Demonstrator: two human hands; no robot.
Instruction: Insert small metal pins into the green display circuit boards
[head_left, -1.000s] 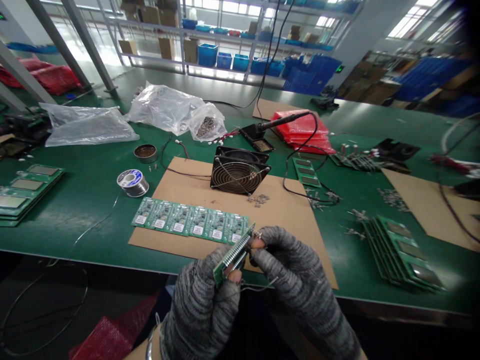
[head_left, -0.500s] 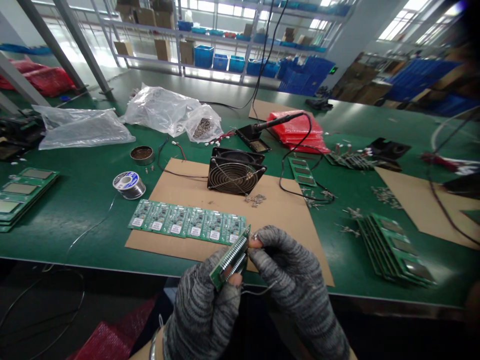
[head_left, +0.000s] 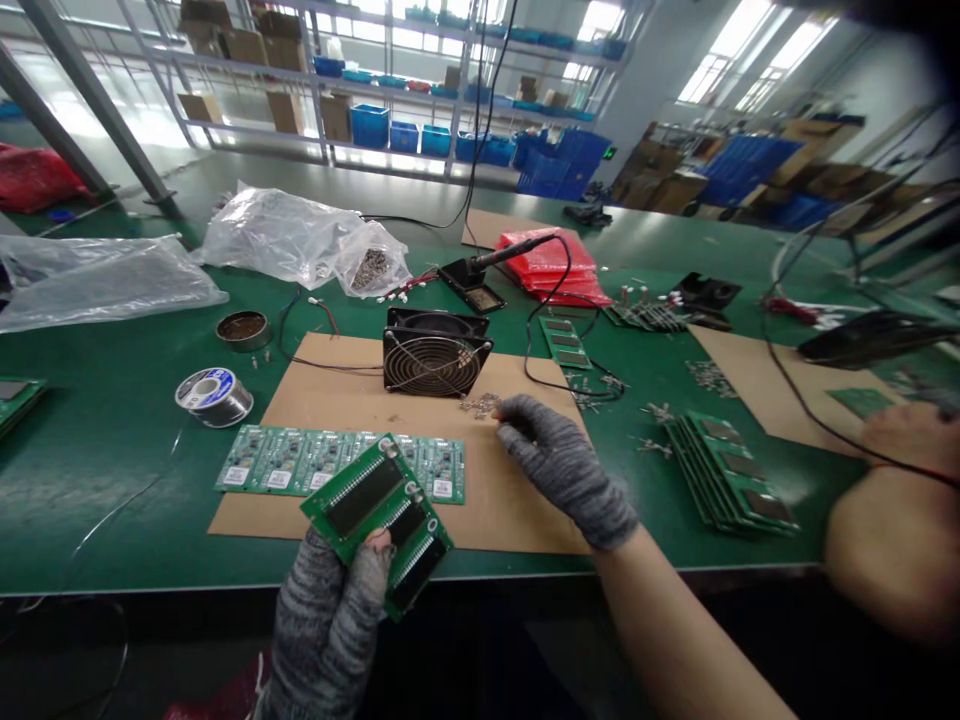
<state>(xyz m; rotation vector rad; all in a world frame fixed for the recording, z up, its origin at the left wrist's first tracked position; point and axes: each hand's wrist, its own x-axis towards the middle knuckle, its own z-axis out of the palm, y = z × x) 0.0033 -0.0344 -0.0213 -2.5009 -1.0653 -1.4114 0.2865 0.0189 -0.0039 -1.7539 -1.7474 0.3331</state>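
Note:
My left hand (head_left: 334,610), in a grey knitted glove with bare fingertips, grips a green circuit board (head_left: 352,548) tilted above the bench's front edge. Three dark rectangular panels and several round metal spots show on its face. My right hand (head_left: 551,465), gloved the same way, reaches over the cardboard sheet (head_left: 517,520). Its thumb and fingertips come together at the edge of a small pile of metal pieces (head_left: 476,404); whatever is between them is too small to make out. Behind the held board lies a joined row of small circuit boards (head_left: 277,462), partly covered.
A black fan (head_left: 435,355) stands behind the pile. Left are a solder spool (head_left: 215,397) and a round tin (head_left: 244,330). A soldering iron (head_left: 517,250) rests in its stand. Stacked boards (head_left: 724,475) lie right, near another person's hand (head_left: 911,435).
My right hand has left the board and moved forward to the metal pieces. My left hand has turned the board so its panelled face shows. Another person's arm has appeared at right.

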